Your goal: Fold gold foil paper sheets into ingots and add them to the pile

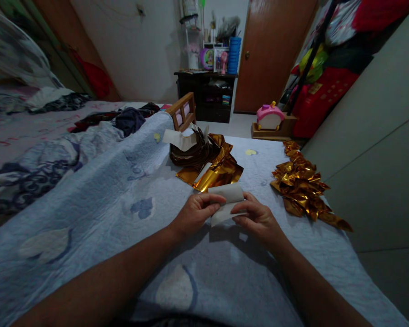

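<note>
While both hands are pinching one white paper sheet point(226, 202) at six o'clock on the blue quilt point(105, 195), the left hand point(195, 212) is gripping its left edge and the right hand point(258, 219) is nipping its right edge. Since the quilt is soft, the fold could be drifting crooked, or the thin sheet tearing. One stack of gold foil point(214, 170) is lying at twelve o'clock; one heap of folded gold pieces point(302, 184), too tangled to count, at two o'clock.

Blue quilt point(98, 195) under gold foil piles point(301, 184)
</note>
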Action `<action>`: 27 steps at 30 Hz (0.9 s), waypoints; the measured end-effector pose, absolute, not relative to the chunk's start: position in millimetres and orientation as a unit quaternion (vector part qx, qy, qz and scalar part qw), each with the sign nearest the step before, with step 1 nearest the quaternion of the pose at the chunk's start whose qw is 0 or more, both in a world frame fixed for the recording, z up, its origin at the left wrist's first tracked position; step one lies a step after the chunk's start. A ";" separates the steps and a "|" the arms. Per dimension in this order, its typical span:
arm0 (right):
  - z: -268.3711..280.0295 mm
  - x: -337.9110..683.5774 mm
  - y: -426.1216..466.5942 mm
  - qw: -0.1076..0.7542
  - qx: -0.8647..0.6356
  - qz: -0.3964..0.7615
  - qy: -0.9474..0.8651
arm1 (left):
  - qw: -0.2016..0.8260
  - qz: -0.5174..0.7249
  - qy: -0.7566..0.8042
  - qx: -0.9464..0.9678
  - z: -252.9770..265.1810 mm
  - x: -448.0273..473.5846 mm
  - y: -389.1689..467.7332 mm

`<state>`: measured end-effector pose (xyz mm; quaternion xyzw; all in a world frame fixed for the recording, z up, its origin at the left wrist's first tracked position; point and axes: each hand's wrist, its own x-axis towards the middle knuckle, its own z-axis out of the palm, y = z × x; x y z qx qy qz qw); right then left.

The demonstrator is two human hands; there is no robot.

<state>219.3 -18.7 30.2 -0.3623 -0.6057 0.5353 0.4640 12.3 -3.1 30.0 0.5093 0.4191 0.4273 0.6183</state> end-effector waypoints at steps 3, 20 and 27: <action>29.2 218.7 -18.9 0.469 -0.363 0.526 -0.609 | 0.635 0.422 0.418 0.494 27.9 11.7 -3.9; 31.8 217.7 -18.3 0.479 -0.398 0.498 -0.604 | 0.570 0.416 0.417 0.573 28.5 11.7 -6.9; 26.0 213.0 -20.3 0.506 -0.440 0.524 -0.526 | 0.602 0.416 0.385 0.562 30.7 8.6 -6.8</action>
